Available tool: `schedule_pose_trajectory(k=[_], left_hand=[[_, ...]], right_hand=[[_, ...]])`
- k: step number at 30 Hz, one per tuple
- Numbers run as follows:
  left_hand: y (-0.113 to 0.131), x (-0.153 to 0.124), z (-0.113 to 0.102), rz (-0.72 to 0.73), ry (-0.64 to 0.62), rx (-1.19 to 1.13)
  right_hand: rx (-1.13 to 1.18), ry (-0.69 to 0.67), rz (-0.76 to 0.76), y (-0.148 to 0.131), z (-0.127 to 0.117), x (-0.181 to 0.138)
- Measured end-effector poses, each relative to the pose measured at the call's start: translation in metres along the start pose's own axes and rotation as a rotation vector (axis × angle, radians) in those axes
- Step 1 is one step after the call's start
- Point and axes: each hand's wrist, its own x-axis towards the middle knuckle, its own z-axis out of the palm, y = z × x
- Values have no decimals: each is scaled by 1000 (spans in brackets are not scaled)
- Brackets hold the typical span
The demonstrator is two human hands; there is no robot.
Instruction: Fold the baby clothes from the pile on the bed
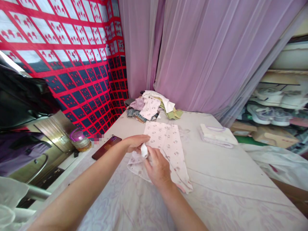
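Observation:
A small pair of pale pink patterned trousers (168, 141) lies flat on the bed (216, 179), legs pointing away from me. My left hand (136, 142) and my right hand (157, 165) meet at its near waist end. Together they pinch a bunched bit of white fabric (144, 150) there, and the cloth under them is rumpled.
A heap of unfolded small clothes (151, 109) sits at the far edge by the purple curtain (204, 54). A folded white garment (218, 134) lies to the right. A dark red phone (107, 147) rests at the bed's left edge, near a purple-lidded jar (79, 139).

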Motion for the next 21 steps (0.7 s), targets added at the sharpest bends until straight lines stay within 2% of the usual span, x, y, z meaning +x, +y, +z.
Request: schedule_pose_trajectory(k=[2, 3, 4, 6, 9, 13, 16, 21], left_hand=[[1, 12, 0, -21, -71, 40], [1, 20, -4, -35, -57, 115], [0, 29, -10, -41, 0, 220], [-2, 51, -25, -43, 192, 470], [-4, 89, -45, -61, 360, 639], [-3, 141, -60, -67, 491, 727], [4, 174, -63, -73, 534, 745], [10, 210, -64, -95, 542, 724]], right_hand=[[-9, 11, 85, 13, -9, 3], [-1, 16, 125, 21, -15, 4], [19, 16, 164, 30, -23, 5], [90, -13, 249, 46, -40, 6], [253, -127, 398, 65, -66, 4], [518, -378, 504, 77, -96, 1], [706, -558, 544, 82, -114, 1], [835, -591, 571, 91, -130, 3]])
